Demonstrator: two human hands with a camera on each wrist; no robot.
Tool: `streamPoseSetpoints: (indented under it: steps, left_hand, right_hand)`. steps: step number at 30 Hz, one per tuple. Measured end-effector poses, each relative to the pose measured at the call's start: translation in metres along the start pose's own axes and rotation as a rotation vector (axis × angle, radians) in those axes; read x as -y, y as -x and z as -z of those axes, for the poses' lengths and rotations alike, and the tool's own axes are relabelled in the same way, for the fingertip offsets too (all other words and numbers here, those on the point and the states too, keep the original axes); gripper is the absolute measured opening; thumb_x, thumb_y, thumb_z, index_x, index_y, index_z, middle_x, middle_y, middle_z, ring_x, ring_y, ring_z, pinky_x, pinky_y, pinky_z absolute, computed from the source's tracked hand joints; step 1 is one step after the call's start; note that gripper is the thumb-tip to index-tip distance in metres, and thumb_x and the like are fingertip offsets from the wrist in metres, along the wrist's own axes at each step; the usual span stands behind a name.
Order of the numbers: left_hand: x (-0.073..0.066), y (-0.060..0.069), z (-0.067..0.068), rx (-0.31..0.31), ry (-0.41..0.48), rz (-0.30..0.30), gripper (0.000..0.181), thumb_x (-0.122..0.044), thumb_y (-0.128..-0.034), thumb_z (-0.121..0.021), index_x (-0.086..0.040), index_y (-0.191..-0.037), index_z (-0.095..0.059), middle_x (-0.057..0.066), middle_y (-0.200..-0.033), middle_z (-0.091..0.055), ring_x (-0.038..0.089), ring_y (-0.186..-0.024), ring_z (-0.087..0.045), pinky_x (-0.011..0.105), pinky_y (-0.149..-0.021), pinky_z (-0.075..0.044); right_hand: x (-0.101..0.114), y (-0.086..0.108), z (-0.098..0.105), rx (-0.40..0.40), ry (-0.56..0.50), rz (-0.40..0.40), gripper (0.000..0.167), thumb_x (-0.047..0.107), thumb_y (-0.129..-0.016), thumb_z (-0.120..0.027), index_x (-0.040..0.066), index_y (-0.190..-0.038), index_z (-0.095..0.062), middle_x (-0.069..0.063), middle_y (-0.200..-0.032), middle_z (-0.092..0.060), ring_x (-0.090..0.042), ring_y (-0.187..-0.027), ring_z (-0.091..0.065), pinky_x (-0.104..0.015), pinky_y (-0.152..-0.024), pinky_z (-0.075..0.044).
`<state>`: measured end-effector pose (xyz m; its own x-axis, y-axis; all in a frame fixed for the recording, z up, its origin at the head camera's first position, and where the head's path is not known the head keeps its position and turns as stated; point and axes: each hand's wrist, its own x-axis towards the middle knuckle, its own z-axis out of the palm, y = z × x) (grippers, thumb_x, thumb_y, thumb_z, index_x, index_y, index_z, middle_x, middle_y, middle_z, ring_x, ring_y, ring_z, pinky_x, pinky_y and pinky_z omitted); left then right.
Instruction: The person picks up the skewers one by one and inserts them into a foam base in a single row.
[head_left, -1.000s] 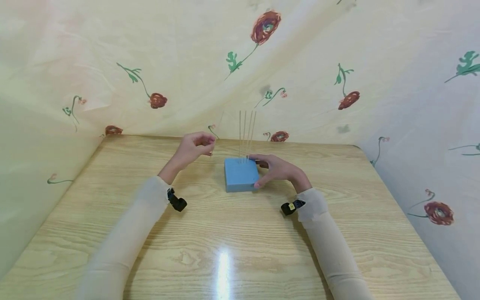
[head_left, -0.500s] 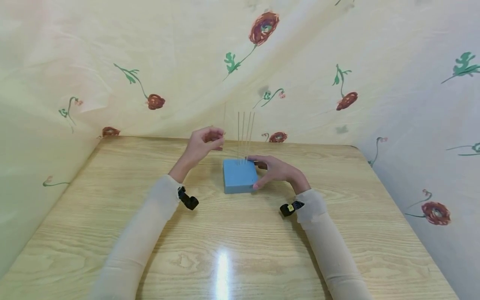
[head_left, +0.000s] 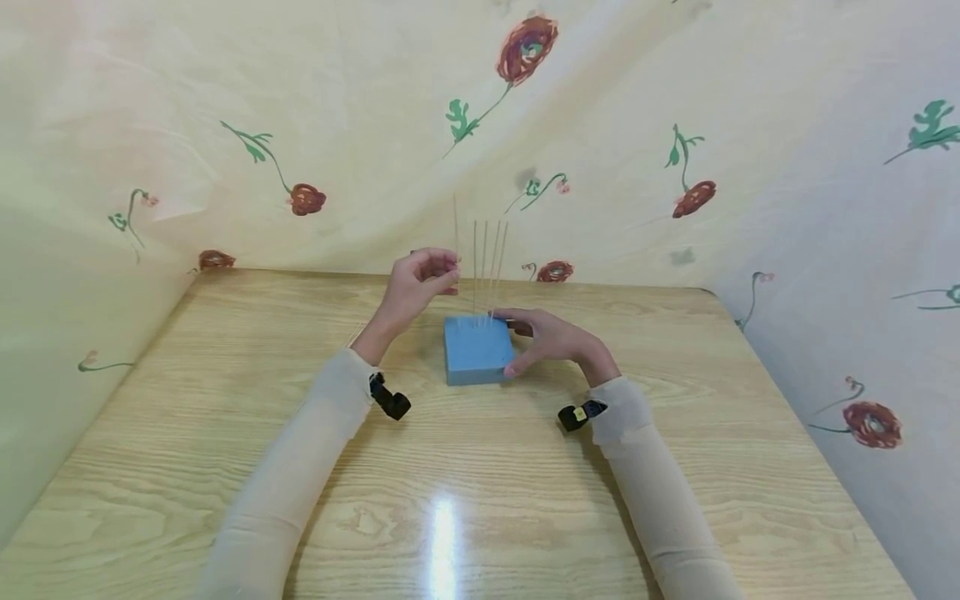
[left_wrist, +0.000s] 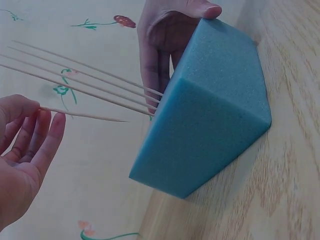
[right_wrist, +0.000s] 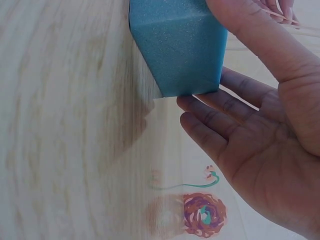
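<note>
My left hand [head_left: 420, 282] pinches a thin wooden skewer [left_wrist: 92, 116] between thumb and fingertips. In the left wrist view, its pointed end hangs in the air, apart from the blue foam block [head_left: 478, 348]. Several more skewers [left_wrist: 95, 77] stand in a row in the block's top, near its back edge. On the block's right side, my right hand [head_left: 553, 337] holds it, thumb at the front corner and fingers at the back. The right wrist view shows those fingertips touching the foam [right_wrist: 182, 55] and part of the left hand beyond.
Thin sticks [head_left: 356, 333] show on the wooden table [head_left: 480, 467], partly hidden behind the left wrist. Flower-patterned cloth [head_left: 360, 150] rises behind the table and along both sides. Each wrist carries a small black camera [head_left: 392, 402].
My left hand has moved right, bringing its skewer closer to the standing row and more upright. The right hand and the foam block stay in place.
</note>
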<state>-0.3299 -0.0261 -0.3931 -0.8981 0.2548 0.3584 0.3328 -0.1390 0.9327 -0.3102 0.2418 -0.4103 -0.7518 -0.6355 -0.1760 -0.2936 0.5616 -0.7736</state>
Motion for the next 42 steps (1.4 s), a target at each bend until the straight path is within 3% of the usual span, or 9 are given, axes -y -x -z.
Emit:
streamPoseSetpoints:
  steps: [6, 15, 23, 32, 42]
  left_hand:
    - [0.0045, -0.0005, -0.002, -0.008, -0.003, -0.015, 0.024, 0.001, -0.0961, -0.066, 0.01, -0.119, -0.063, 0.006, -0.099, -0.066, 0.012, -0.089, -0.065, 0.03, -0.077, -0.063]
    - [0.0101, -0.0011, -0.0045, -0.006, -0.046, -0.055, 0.022, 0.003, -0.0954, -0.066, 0.011, -0.115, -0.066, 0.018, -0.099, -0.067, 0.019, -0.088, -0.066, 0.029, -0.075, -0.064]
    - [0.0094, 0.0006, -0.0061, 0.017, -0.074, -0.07, 0.025, 0.004, -0.096, -0.065, 0.017, -0.118, -0.062, -0.004, -0.094, -0.068, 0.016, -0.087, -0.066, 0.028, -0.076, -0.063]
    - [0.0089, 0.0026, -0.0076, 0.016, -0.071, -0.067, 0.021, 0.004, -0.0953, -0.066, 0.012, -0.115, -0.065, 0.0, -0.095, -0.069, 0.011, -0.086, -0.066, 0.029, -0.075, -0.064]
    - [0.0104, 0.0025, -0.0089, 0.021, -0.086, -0.07, 0.021, 0.003, -0.0954, -0.067, 0.011, -0.115, -0.066, 0.014, -0.102, -0.07, 0.021, -0.091, -0.067, 0.032, -0.078, -0.064]
  right_hand:
    - [0.0, -0.0012, 0.0001, 0.002, 0.004, -0.003, 0.104, 0.02, -0.076, -0.092, 0.006, -0.159, -0.032, -0.016, -0.165, -0.032, -0.039, -0.151, -0.033, -0.053, -0.124, -0.029]
    - [0.0012, -0.0026, -0.0012, -0.001, 0.0, 0.008, 0.104, 0.02, -0.075, -0.093, 0.004, -0.159, -0.032, -0.015, -0.165, -0.033, -0.038, -0.151, -0.034, -0.052, -0.125, -0.029]
    - [0.0018, -0.0028, -0.0026, -0.007, -0.003, 0.006, 0.104, 0.02, -0.075, -0.092, 0.004, -0.159, -0.032, -0.015, -0.165, -0.034, -0.039, -0.151, -0.034, -0.053, -0.125, -0.029]
    - [0.0019, -0.0001, -0.0041, -0.012, -0.004, -0.01, 0.102, 0.018, -0.076, -0.092, 0.005, -0.158, -0.033, -0.015, -0.165, -0.034, -0.04, -0.151, -0.034, -0.053, -0.125, -0.028]
    - [0.0021, 0.0014, -0.0038, -0.007, -0.013, -0.022, 0.105, 0.02, -0.075, -0.093, 0.006, -0.159, -0.032, -0.014, -0.165, -0.033, -0.039, -0.151, -0.033, -0.052, -0.125, -0.028]
